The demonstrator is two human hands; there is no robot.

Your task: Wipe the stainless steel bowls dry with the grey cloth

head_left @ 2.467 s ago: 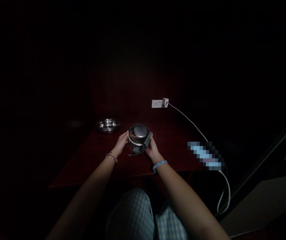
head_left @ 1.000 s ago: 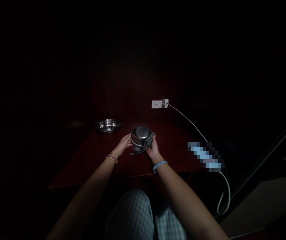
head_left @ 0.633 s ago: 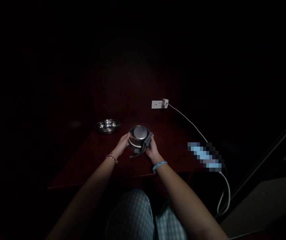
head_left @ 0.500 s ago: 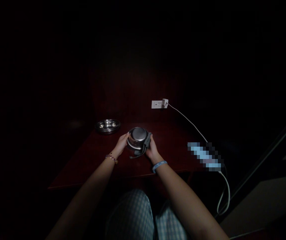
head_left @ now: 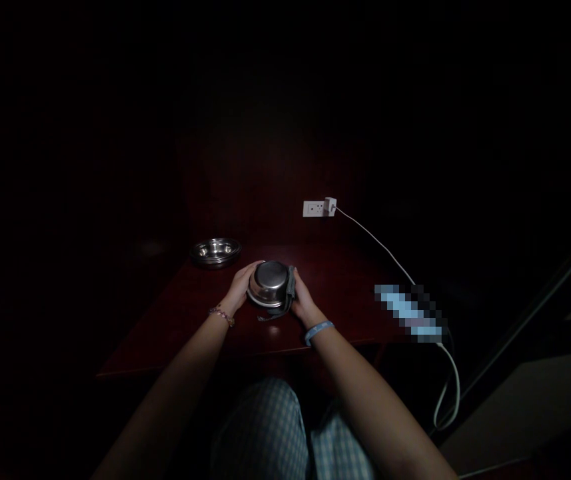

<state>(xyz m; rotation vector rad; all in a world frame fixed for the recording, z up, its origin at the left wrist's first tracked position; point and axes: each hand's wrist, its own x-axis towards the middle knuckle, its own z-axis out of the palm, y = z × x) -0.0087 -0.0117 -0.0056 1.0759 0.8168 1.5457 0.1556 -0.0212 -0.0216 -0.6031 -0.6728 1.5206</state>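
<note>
Between my two hands is a shiny metal bowl (head_left: 269, 283), its base turned up toward me. My left hand (head_left: 239, 288) grips the bowl's left side, the fingers wrapped along its edge. On the other side, my right hand (head_left: 303, 295) is closed on a dark grey cloth (head_left: 289, 291) pressed against the bowl's right wall. A loose end of the cloth hangs below the rim. Some fingertips are hidden behind the bowl and cloth.
Stacked metal bowls (head_left: 215, 253) stand at the back left of the dark red table (head_left: 175, 327). A charger (head_left: 330, 207) sits in the wall socket (head_left: 313, 209), its white cable (head_left: 384, 249) running right toward a blurred-out blue object (head_left: 408, 312).
The bowl has shifted slightly left and down and its tilt has changed a little. My left hand has moved further around its side. The cloth stays at the right wall.
</note>
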